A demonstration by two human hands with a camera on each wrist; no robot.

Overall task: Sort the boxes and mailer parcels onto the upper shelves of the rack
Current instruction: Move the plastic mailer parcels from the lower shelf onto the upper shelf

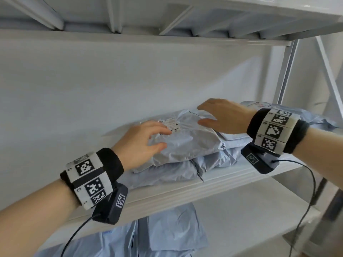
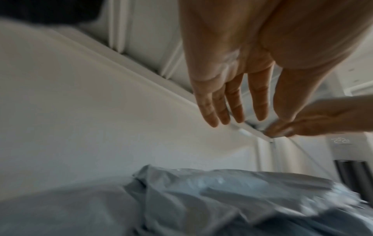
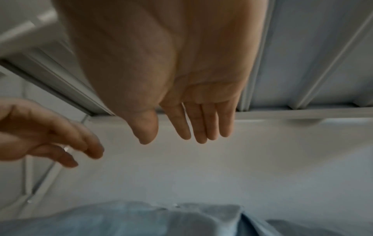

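A grey mailer parcel point(image 1: 187, 140) with a white label point(image 1: 169, 125) lies on top of a stack of pale blue mailers point(image 1: 167, 173) on a white rack shelf point(image 1: 185, 193). My left hand point(image 1: 146, 141) hovers over the parcel's left end with fingers spread and straight, holding nothing. My right hand point(image 1: 220, 117) hovers over its right end, fingers also straight. In the left wrist view the left hand point(image 2: 232, 102) is open above the crumpled mailer point(image 2: 222, 199). In the right wrist view the right hand point(image 3: 185, 126) is open above a blue mailer point(image 3: 141, 220).
More blue mailers point(image 1: 289, 115) lie behind my right wrist on the same shelf. Other blue mailers point(image 1: 148, 236) lie on the shelf below. The shelf above point(image 1: 148, 36) sits close overhead. A white wall point(image 1: 92, 89) backs the rack, and a rack upright point(image 1: 287, 71) stands at right.
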